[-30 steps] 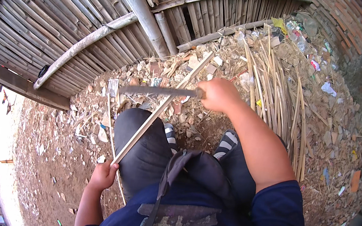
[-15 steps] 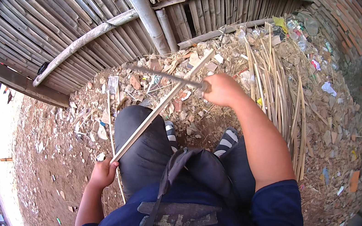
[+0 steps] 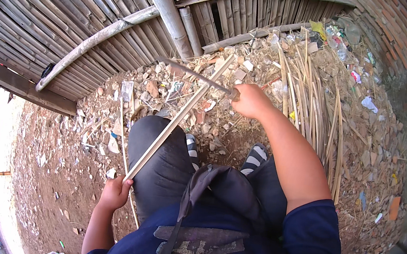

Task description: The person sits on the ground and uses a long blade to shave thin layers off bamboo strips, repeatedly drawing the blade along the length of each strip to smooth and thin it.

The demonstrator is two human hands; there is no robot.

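My left hand (image 3: 115, 192) pinched the pale strip (image 3: 174, 123); my right hand (image 3: 252, 101) gripped the knife (image 3: 185, 71). Good control (I judged) meant a steady strip, left hand clear of the knife.

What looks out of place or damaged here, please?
A yellow scrap near the bamboo wall and a crumpled white scrap right of the loose strips look like litter, odd on stony ground. The strip in the left hand and the blade in the right hand show no clear damage.
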